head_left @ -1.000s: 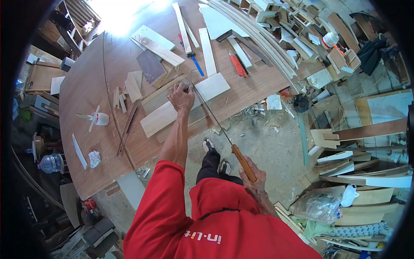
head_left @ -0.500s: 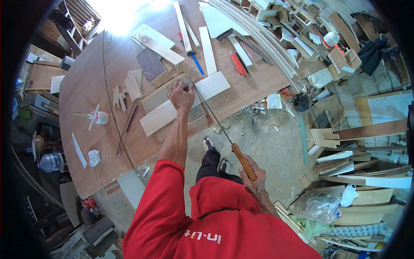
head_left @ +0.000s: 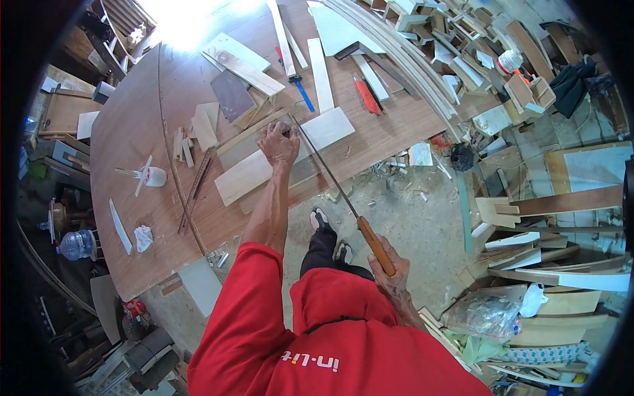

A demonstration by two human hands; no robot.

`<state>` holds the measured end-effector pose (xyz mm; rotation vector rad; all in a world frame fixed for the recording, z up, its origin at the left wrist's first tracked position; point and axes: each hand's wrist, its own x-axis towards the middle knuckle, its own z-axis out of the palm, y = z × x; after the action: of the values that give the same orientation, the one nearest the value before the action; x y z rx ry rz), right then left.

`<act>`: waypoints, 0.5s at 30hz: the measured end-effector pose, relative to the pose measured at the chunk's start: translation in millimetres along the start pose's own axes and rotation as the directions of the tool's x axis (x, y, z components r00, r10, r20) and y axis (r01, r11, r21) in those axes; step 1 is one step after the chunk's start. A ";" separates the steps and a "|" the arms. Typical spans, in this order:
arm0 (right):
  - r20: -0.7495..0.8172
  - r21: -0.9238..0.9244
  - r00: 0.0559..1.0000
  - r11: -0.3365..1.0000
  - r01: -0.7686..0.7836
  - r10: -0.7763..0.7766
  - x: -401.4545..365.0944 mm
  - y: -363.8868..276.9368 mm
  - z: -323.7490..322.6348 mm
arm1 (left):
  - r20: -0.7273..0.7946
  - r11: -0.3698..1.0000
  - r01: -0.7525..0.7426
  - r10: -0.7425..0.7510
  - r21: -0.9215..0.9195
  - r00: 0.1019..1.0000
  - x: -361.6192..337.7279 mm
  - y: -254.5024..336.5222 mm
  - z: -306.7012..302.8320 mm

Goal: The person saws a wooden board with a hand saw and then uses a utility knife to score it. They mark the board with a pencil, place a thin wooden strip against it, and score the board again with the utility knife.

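A pale wooden board (head_left: 246,179) lies across a flat jig near the table's front edge. My left hand (head_left: 280,144) presses down on the board and jig with its fingers curled; whether it pinches something small is hidden. In my right hand (head_left: 389,265) is the wooden handle of a long, thin saw (head_left: 375,245). The saw's narrow blade runs up and to the left across the board, its tip just right of my left fingers. Beyond the blade, the pale board's right part (head_left: 333,127) extends to the right.
On the brown table (head_left: 132,218) are a white cup (head_left: 155,176), a red-handled tool (head_left: 366,96), a metal square (head_left: 380,58), a blue-handled tool (head_left: 304,96) and several wood strips. Wood pieces and scraps are piled at the right.
The saw and my right hand have shifted very slightly up and right. My left hand stays on the board. The table view has moved slightly.
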<state>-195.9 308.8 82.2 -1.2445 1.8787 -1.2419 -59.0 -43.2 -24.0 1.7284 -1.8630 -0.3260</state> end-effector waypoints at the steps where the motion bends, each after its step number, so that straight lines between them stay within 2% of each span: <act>1: 0.000 0.005 1.000 1.000 -0.006 0.006 -0.2 -0.8 0.0 | -0.007 1.000 -0.002 0.002 -0.002 1.000 -0.2 -0.4 0.6; 8: 0.021 0.041 0.996 0.996 -0.084 0.083 -2.0 -0.3 0.0 | -0.012 1.000 -0.011 0.011 0.014 1.000 -0.2 -0.5 0.2; 15: 0.023 0.000 0.999 0.999 -0.035 0.035 -2.9 4.2 0.0 | 0.002 0.999 0.005 -0.005 0.035 1.000 0.4 0.7 1.0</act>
<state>-196.3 312.0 78.2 -1.2154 1.8754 -1.2046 -60.1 -43.6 -24.4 1.7565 -1.8767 -0.2993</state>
